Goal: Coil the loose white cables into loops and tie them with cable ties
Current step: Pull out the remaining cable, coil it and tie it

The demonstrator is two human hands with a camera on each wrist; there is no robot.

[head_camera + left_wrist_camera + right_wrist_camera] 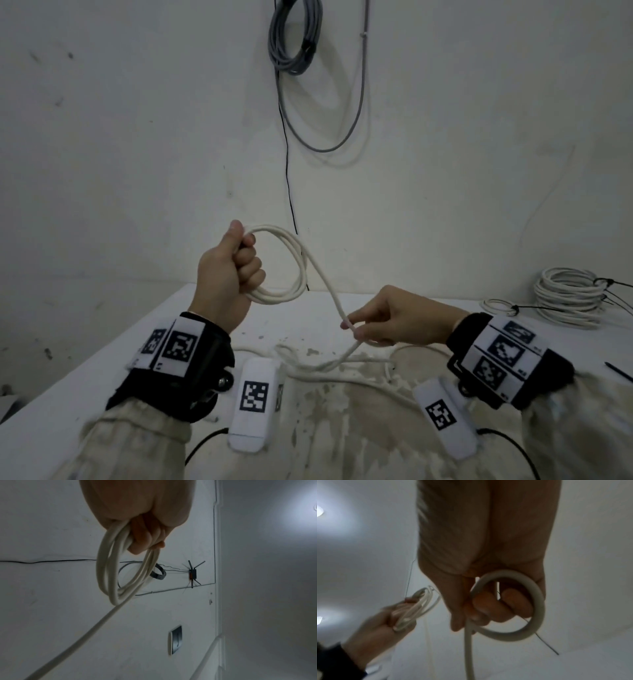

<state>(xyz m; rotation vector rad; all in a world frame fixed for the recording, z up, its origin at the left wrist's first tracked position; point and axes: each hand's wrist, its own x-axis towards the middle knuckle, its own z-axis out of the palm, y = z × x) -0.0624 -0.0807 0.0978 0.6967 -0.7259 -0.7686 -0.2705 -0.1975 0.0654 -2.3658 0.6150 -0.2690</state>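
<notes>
My left hand (236, 265) is raised above the table and grips a small coil of white cable (291, 267), several loops hanging from the fist (120, 574). One strand runs from the coil down and right to my right hand (373, 325), which pinches it between thumb and curled fingers. In the right wrist view the cable (522, 615) curls in a ring around the right hand's fingers (488, 605). The loose remainder of the cable (335, 366) lies on the table below both hands.
Two tied white coils (568, 294) with black cable ties lie at the table's (102, 342) back right. A black cable tie (618, 370) lies at the right edge. Grey cable loops (294, 37) and a thin black wire (289, 192) hang on the wall.
</notes>
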